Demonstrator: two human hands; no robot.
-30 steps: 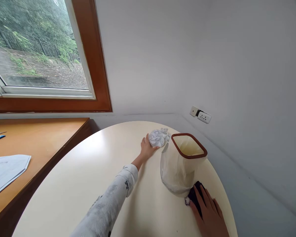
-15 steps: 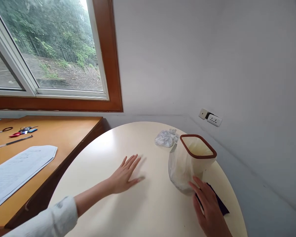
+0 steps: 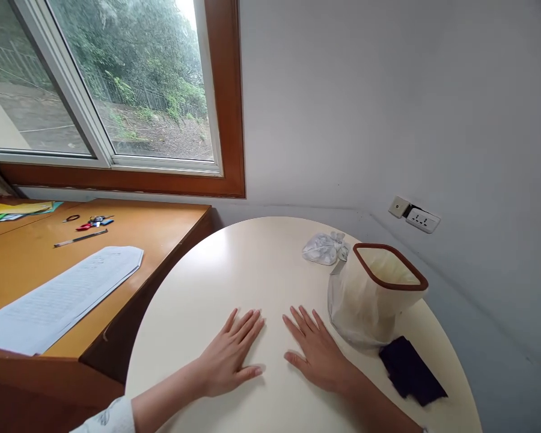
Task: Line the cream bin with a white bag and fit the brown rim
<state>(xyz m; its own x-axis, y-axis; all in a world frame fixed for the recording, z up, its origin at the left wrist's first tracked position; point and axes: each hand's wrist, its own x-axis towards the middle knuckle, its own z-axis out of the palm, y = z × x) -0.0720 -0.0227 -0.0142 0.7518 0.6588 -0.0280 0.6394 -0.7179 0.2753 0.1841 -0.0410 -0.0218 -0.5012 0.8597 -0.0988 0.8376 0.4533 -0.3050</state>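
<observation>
My left hand [image 3: 232,352] lies flat on the round cream table [image 3: 261,252], palm down with fingers spread and holding nothing. Beside it, my right hand [image 3: 315,352] also rests palm down on the tabletop, its fingers apart and free of any object. Close to the right hand's far side stands a cream trash bin [image 3: 369,300] with a brown rim, and a clear plastic bag hangs round its outside. A folded dark cloth [image 3: 412,370] lies at the bin's foot, to the right of my right forearm. Behind the bin sits a knotted, filled clear plastic bag [image 3: 322,248].
On the left, a wooden desk [image 3: 171,225] bears a stack of papers [image 3: 67,294], a pen [image 3: 80,238], a bunch of keys [image 3: 97,222] and coloured folders [image 3: 22,208]. A power socket [image 3: 422,220] is on the wall behind the table, and a window rises above the desk.
My right hand has moved left from beside the bin and cloth onto the tabletop. My left hand has come down flat nearer to me. The view has turned slightly left.
</observation>
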